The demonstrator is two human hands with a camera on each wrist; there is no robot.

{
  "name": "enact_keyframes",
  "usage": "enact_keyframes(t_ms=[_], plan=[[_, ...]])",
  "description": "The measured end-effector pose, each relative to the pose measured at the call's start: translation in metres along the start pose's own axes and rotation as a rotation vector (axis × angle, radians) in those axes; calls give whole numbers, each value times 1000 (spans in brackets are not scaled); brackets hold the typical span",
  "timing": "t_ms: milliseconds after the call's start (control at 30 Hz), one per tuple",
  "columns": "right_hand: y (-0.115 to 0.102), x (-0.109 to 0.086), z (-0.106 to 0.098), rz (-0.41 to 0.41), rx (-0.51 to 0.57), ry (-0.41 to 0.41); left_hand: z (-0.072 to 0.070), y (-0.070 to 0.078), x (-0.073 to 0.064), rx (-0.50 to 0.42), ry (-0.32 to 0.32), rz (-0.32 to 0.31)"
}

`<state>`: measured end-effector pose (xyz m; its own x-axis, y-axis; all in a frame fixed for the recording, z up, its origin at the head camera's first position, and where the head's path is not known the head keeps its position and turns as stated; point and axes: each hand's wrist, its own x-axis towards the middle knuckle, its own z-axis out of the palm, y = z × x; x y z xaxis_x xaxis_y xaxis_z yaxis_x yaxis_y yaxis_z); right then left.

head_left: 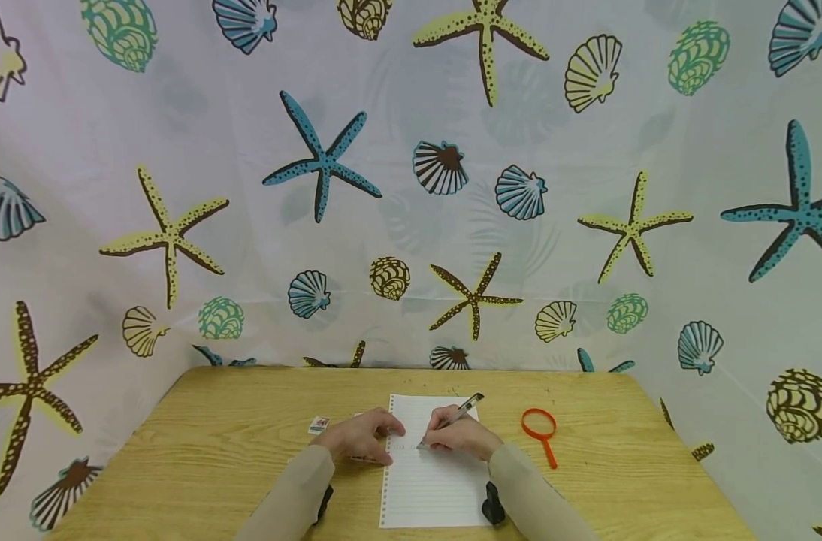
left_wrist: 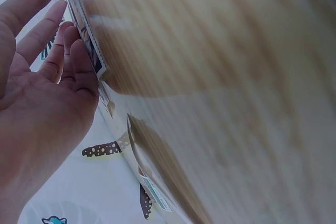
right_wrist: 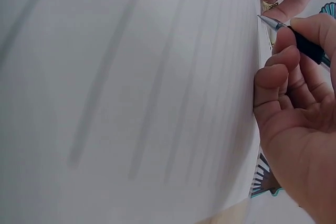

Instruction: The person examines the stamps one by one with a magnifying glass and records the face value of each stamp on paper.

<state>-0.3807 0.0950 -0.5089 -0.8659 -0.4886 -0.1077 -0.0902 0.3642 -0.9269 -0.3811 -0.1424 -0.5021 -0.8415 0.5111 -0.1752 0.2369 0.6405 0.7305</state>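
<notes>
A pen (head_left: 466, 407) with a dark grip is pinched in my right hand (head_left: 461, 434), its tip down on a lined loose-leaf sheet (head_left: 438, 496). Faint writing runs along one line left of the tip. At the sheet's left edge my left hand (head_left: 360, 436) rests with fingers and thumb spread, the tips touching the paper. Beneath and beside that hand lies a small stamp-like piece with a perforated edge (left_wrist: 86, 30), mostly hidden in the head view. Another small stamp-like piece (head_left: 318, 425) lies farther left; its print is too small to read.
A red magnifying glass (head_left: 539, 424) lies right of the sheet, its handle toward me. Everything rests on a wooden table (head_left: 215, 451). Behind it and at both sides hangs a white cloth (head_left: 397, 225) printed with starfish and shells.
</notes>
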Motion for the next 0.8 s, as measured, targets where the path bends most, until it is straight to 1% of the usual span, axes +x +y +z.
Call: enact_keyframes(t_ms=[233, 567, 800], plan=[[3, 1, -1, 5, -18, 28, 0, 0, 0, 5, -4, -3], [-1, -2, 0, 3, -24, 19, 1, 1, 0, 2, 2, -9], [0, -1, 0, 7, -18, 17, 1, 1, 0, 7, -3, -3]])
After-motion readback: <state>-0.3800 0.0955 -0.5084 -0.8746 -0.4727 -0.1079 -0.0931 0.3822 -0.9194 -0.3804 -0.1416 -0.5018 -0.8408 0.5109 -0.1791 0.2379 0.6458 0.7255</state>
